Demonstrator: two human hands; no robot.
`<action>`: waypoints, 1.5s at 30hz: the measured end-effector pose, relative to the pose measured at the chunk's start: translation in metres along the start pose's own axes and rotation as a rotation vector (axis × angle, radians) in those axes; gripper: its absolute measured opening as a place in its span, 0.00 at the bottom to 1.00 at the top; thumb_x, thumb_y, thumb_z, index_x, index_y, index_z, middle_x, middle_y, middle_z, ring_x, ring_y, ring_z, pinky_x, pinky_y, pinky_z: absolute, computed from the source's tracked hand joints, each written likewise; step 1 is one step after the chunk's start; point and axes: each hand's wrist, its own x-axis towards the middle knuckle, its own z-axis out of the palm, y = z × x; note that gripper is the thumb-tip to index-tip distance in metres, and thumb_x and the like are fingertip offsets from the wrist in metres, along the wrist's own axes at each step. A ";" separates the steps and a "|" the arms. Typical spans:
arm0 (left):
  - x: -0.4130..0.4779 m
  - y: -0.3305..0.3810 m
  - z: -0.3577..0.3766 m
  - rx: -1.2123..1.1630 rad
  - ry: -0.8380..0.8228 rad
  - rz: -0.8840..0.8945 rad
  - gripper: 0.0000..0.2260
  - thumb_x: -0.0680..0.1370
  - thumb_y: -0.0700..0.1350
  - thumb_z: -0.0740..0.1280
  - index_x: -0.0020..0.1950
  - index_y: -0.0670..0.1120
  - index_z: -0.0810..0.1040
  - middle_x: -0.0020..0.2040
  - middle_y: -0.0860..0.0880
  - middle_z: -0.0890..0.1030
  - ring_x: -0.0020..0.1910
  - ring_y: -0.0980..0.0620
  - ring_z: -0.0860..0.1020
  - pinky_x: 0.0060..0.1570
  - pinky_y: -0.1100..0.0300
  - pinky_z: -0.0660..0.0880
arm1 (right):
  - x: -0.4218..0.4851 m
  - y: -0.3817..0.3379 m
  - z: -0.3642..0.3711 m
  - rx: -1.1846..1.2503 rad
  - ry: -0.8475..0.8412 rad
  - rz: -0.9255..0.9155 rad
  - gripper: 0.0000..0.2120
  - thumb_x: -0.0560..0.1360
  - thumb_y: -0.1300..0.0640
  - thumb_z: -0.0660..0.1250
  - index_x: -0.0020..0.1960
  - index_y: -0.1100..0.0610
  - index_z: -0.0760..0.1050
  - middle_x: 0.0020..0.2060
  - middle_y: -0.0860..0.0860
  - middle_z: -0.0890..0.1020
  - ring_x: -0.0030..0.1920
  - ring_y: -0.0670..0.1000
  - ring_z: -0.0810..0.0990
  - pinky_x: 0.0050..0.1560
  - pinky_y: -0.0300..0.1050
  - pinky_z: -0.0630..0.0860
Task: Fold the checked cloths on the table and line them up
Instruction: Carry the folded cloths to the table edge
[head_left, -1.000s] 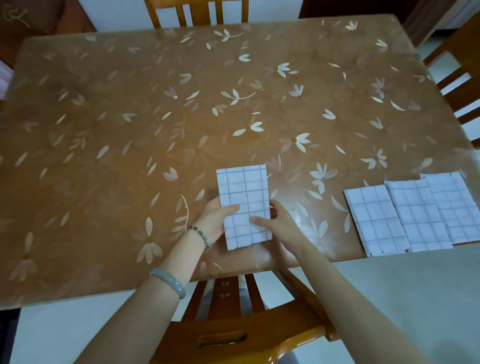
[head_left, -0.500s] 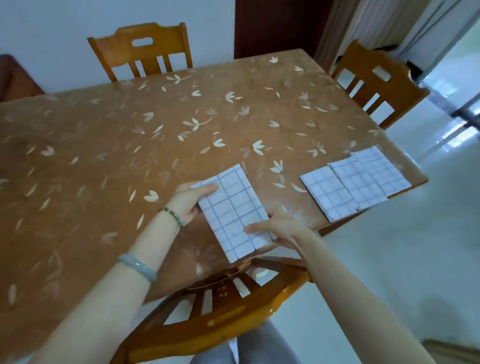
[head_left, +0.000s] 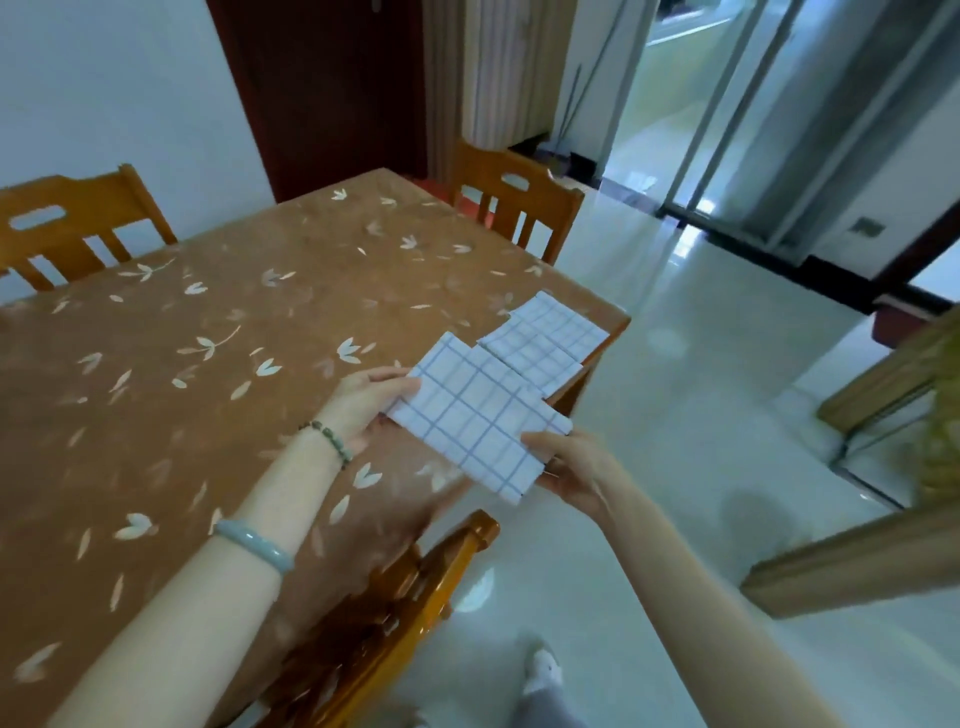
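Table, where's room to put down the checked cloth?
Bare tabletop runs left of the left hand, back to the far-left chair. The right corner is crowded: folded checked cloths lie side by side there, and the held cloth hides the spot beside them.

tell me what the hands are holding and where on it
One folded cloth, held off the table by both hands: the left hand grips its left edge, and the right hand grips the opposite, right edge.
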 end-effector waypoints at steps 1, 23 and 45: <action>0.005 0.002 0.013 0.018 -0.023 0.002 0.06 0.74 0.36 0.70 0.51 0.42 0.81 0.43 0.45 0.83 0.42 0.48 0.80 0.48 0.51 0.77 | -0.001 -0.005 -0.010 0.020 0.016 -0.008 0.11 0.71 0.69 0.68 0.53 0.60 0.78 0.46 0.56 0.84 0.42 0.52 0.83 0.36 0.43 0.80; 0.165 0.024 0.272 0.068 0.079 -0.044 0.05 0.75 0.36 0.69 0.47 0.45 0.81 0.50 0.48 0.81 0.48 0.52 0.79 0.41 0.59 0.77 | 0.145 -0.158 -0.245 -0.014 0.061 0.062 0.11 0.72 0.71 0.66 0.55 0.68 0.76 0.49 0.61 0.83 0.46 0.57 0.84 0.42 0.48 0.82; 0.434 0.078 0.283 0.421 0.030 -0.105 0.13 0.73 0.32 0.66 0.54 0.44 0.81 0.48 0.51 0.81 0.49 0.56 0.77 0.49 0.62 0.76 | 0.406 -0.240 -0.240 -0.240 0.252 0.236 0.27 0.71 0.68 0.71 0.66 0.69 0.65 0.41 0.61 0.80 0.33 0.53 0.82 0.41 0.52 0.83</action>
